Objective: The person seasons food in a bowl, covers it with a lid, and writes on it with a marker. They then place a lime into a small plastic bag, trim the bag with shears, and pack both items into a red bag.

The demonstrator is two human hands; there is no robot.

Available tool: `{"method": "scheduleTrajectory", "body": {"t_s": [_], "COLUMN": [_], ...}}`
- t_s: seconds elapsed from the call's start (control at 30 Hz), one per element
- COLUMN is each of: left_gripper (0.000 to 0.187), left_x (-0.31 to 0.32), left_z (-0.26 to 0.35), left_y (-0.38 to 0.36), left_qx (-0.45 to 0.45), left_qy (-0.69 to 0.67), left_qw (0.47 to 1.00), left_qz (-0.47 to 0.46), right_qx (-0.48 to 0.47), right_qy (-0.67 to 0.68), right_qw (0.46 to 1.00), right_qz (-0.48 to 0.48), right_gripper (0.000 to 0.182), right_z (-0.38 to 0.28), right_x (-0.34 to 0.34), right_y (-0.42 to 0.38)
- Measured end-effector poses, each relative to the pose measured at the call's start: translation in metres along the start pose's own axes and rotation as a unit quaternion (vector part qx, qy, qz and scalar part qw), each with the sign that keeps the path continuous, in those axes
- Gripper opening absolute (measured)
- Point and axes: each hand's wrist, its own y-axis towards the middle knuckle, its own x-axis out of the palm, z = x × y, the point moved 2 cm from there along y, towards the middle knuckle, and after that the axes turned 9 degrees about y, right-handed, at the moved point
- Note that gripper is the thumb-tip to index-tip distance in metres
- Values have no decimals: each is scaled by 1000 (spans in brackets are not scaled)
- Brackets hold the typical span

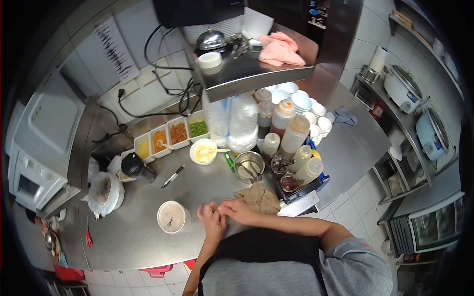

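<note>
Above the near edge of the steel table, my left hand and my right hand meet fingertip to fingertip. The fingers of both are curled and pressed together; whatever may be between them is too small to make out. Just left of my left hand stands a round white tub with pale contents and a small dark mark on top. A crumpled brown cloth lies right behind my right hand. Farther back is a metal pot with utensils in it.
Squeeze bottles crowd the right side beside small white cups. Trays of chopped toppings line the back, near a white bowl. A marker, a black-lidded container and red scissors lie leftward. An overhead shelf juts out.
</note>
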Motion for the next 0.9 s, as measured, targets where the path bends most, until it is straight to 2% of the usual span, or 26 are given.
{"method": "scheduleTrajectory", "body": {"t_s": [0.03, 0.17, 0.27, 0.37, 0.47, 0.57, 0.67, 0.7, 0.77, 0.8, 0.9], "left_gripper": [12, 12, 13, 12, 13, 15, 16, 16, 15, 16, 21], "left_x": [-9, -24, -41, -49, -56, -52, -36, -30, -19, -8, 1], "left_z": [5, 3, 1, 3, 13, 5, -17, -21, -11, -12, 2], "left_y": [4, 1, -8, -14, -13, -19, -24, -23, -19, -15, -1], "left_qx": [13, 52, 61, 72, 70, 70, 36, 16, -3, -29, -72], "left_qy": [6, 17, 16, 3, -30, 2, 85, 97, 131, 141, 187], "left_qw": [1000, 998, 998, 997, 997, 996, 993, 993, 991, 990, 979], "left_qz": [9, 18, 18, 8, -6, -47, -68, -61, -7, -9, 25], "right_qx": [33, 167, 149, 50, -9, -140, 18, -12, 39, 61, 13], "right_qy": [63, 136, 77, 72, 64, 58, 191, 169, 91, 52, -7], "right_qw": [997, 975, 979, 987, 983, 975, 969, 972, 974, 970, 965], "right_qz": [-5, -61, -118, -137, -174, -161, -155, -162, -202, -230, -261], "right_gripper": [27, 29, 29, 28, 23, 19, 23, 30, 30, 31, 29], "right_z": [-6, -60, -75, -98, -89, -101, -132, -125, -116, -111, -70], "right_x": [1, 3, 11, 19, 16, 9, -14, -21, -35, -41, -51], "right_y": [-3, -22, -31, -31, -30, -27, -32, -33, -43, -47, -67]}}
